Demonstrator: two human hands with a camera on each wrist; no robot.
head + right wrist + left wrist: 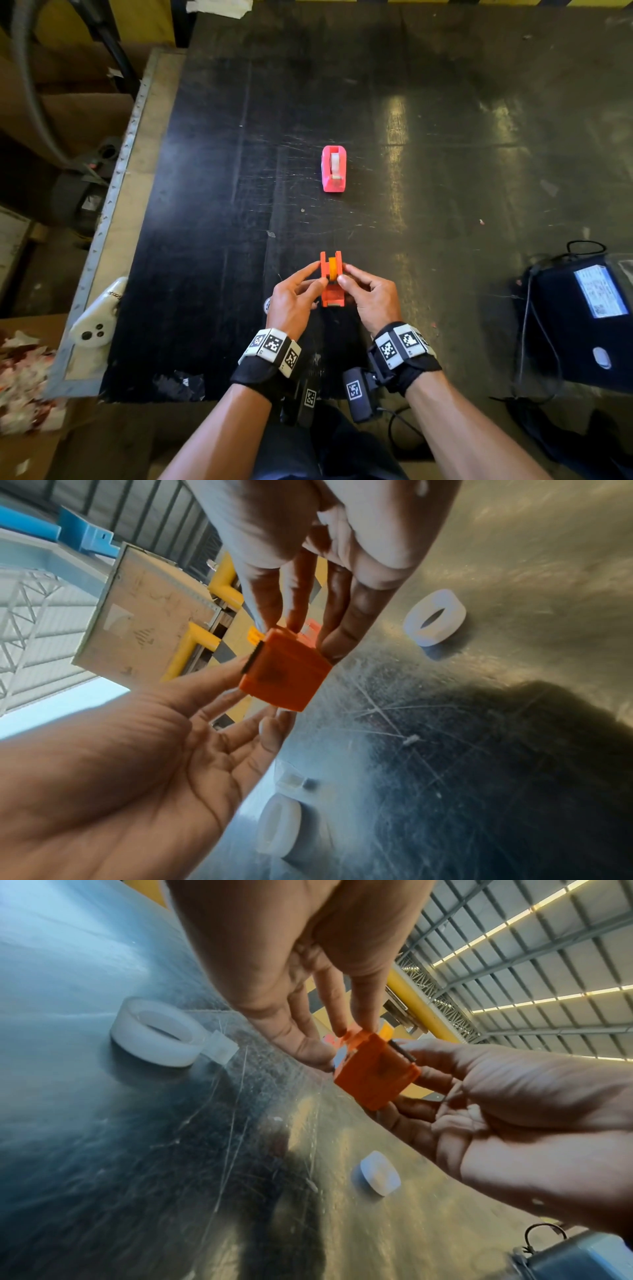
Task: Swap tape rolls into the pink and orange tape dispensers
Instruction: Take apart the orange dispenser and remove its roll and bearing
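I hold the orange tape dispenser [330,281] between both hands near the table's front, lifted and tilted, its underside toward the wrist cameras [373,1072] [284,669]. A yellow-orange roll [333,269] sits in it. My left hand [318,274] pinches its left side with thumb and fingers, and my right hand [345,273] pinches its right side. The pink dispenser [334,168] stands farther back with a white roll [335,161] in it. A loose white roll with a free tab [157,1034] lies left of my left hand. Another white roll [435,616] lies under my right hand.
A white controller [97,318] lies on the metal-framed left edge [113,192]. A dark device with a label and cables [582,315] sits at the right. A crumpled black scrap [181,383] lies at the front edge. Cardboard boxes stand beyond the left side.
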